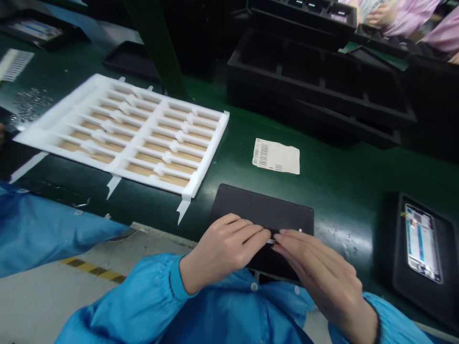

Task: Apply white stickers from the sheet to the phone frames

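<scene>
My left hand [225, 246] and my right hand [315, 267] meet fingertip to fingertip over a flat black pad [263, 210] at the near edge of the green table. Between the fingertips is a tiny pale piece [271, 241]; both hands are pinched on it, and what it is I cannot make out. Both wrists wear blue sleeves. A white label sheet with printed barcodes [276, 156] lies just beyond the pad.
A white foam tray with slotted rows [122, 131] lies to the left. A black tray holding a phone frame [423, 241] sits at the right. Stacked black trays [315, 81] stand behind. Another person's pink sleeves [412, 19] show at the top right.
</scene>
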The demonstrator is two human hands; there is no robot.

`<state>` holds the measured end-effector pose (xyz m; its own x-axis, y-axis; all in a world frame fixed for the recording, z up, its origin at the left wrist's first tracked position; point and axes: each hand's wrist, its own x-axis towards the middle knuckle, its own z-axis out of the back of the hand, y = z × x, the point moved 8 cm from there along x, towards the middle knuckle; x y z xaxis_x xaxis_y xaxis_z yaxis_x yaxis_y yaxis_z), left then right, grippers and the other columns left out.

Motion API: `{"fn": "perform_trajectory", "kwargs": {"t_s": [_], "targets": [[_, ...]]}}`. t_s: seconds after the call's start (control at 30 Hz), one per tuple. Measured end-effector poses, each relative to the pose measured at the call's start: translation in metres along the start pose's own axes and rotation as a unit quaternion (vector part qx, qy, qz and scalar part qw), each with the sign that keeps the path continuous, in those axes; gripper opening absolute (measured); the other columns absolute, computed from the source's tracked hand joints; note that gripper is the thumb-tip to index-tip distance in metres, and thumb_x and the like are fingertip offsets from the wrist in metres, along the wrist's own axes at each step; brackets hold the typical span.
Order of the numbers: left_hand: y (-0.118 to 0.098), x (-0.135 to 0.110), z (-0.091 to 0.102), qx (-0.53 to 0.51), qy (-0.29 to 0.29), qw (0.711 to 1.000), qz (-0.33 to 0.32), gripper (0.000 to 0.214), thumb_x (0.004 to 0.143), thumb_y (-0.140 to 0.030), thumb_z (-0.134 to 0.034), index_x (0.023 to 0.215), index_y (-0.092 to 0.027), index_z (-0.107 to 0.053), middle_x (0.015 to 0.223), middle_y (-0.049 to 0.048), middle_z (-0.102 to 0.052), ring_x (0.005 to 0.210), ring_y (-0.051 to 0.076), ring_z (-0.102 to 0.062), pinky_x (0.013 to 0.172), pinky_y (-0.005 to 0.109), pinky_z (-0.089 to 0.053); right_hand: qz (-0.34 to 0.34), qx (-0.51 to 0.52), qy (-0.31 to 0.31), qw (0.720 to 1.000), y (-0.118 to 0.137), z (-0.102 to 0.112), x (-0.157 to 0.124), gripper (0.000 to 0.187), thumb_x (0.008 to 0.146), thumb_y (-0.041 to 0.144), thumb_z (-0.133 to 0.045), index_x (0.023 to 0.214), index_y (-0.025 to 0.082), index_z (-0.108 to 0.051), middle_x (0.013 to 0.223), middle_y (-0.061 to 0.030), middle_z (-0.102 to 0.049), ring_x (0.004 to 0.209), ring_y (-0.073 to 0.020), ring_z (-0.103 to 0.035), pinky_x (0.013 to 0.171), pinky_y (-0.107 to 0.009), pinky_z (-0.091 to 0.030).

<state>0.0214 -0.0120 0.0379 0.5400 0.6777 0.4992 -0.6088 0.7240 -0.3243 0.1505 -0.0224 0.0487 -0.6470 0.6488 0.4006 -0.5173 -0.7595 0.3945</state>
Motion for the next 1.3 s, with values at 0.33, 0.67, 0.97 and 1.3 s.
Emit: {"fn": "perform_trajectory", "kwargs": {"t_s": [0.33, 0.67, 0.97, 1.3], "targets": [[0.000, 0.000, -0.001, 0.002, 0.006, 1.000, 0.001, 0.021, 0.099, -0.011, -0.045, 0.101, -0.009, -0.065, 0.094, 0.0069, -0.074, 0.084, 0.016, -0.070, 0.072, 0.029, -0.054, -0.013, -0.019, -0.032, 0.999, 0.004, 0.002, 0.006, 0.039, 0.085, 0.007, -0.069, 0.123, 0.011, -0.062, 0.109, -0.0085, -0.072, 0.103, -0.0225, -0.068, 0.091, -0.035, -0.059], [0.001, 0.001, -0.002, 0.006, 0.003, 1.000, -0.003, 0.020, 0.098, -0.009, -0.045, 0.103, -0.010, -0.065, 0.098, 0.0061, -0.074, 0.085, 0.016, -0.069, 0.073, 0.030, -0.053, 0.015, -0.041, -0.033, 0.998, -0.001, -0.003, -0.009, 0.041, 0.082, 0.002, -0.069, 0.122, 0.009, -0.064, 0.120, -0.0142, -0.068, 0.112, -0.0277, -0.064, 0.087, -0.043, -0.058], [0.002, -0.002, -0.004, 0.007, 0.002, 1.000, 0.001, 0.015, 0.096, -0.008, -0.051, 0.104, -0.011, -0.064, 0.098, 0.0058, -0.074, 0.084, 0.016, -0.069, 0.072, 0.030, -0.052, 0.045, -0.013, -0.025, 0.999, -0.003, -0.006, -0.007, 0.032, 0.091, 0.002, -0.052, 0.121, 0.005, -0.063, 0.120, -0.0160, -0.068, 0.112, -0.0257, -0.064, 0.089, -0.041, -0.056], [0.001, -0.003, -0.006, 0.008, -0.005, 1.000, 0.008, 0.014, 0.096, -0.010, -0.053, 0.105, -0.012, -0.062, 0.097, 0.0037, -0.074, 0.084, 0.015, -0.068, 0.071, 0.030, -0.049, -0.032, 0.028, -0.031, 0.999, 0.002, -0.002, -0.004, 0.036, 0.085, -0.006, -0.058, 0.120, 0.003, -0.063, 0.119, -0.0154, -0.067, 0.117, -0.0239, -0.059, 0.100, -0.042, -0.051]]}}
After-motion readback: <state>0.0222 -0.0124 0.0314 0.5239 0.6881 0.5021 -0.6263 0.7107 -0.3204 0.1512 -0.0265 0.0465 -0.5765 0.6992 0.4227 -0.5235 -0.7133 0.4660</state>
